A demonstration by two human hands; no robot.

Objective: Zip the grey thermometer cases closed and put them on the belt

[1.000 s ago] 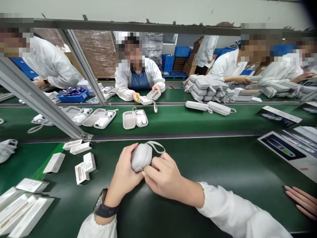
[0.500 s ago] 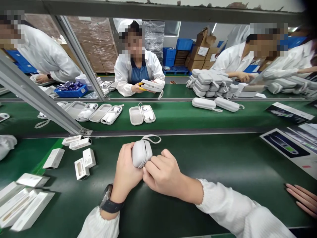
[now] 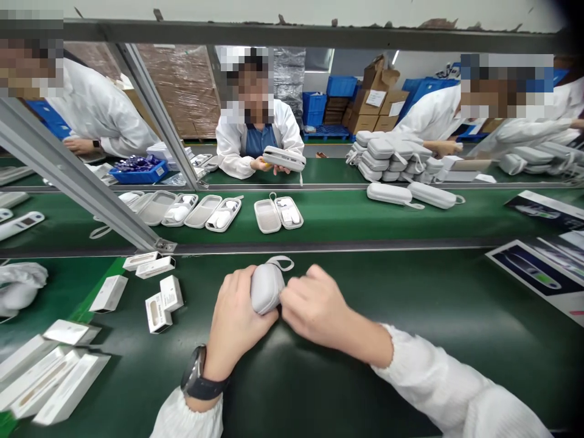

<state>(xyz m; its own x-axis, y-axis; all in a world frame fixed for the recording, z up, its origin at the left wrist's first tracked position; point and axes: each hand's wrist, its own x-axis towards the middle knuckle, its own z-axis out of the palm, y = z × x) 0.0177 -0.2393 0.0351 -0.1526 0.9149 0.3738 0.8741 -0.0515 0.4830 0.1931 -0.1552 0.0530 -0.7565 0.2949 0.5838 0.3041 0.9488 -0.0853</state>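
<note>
left hand (image 3: 239, 307): gripping the gray case (image 3: 266, 289) from its 9 o'clock side
right hand (image 3: 314, 304): curled closed at the case's 4 o'clock edge; any pinch hidden
case: between both hands, over the counter (image 3: 410, 298)
strap (image 3: 283, 262): at the case's 1 o'clock

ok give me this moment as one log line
left hand: holds grey case | right hand: at its right side | strap: looped, far end
</note>
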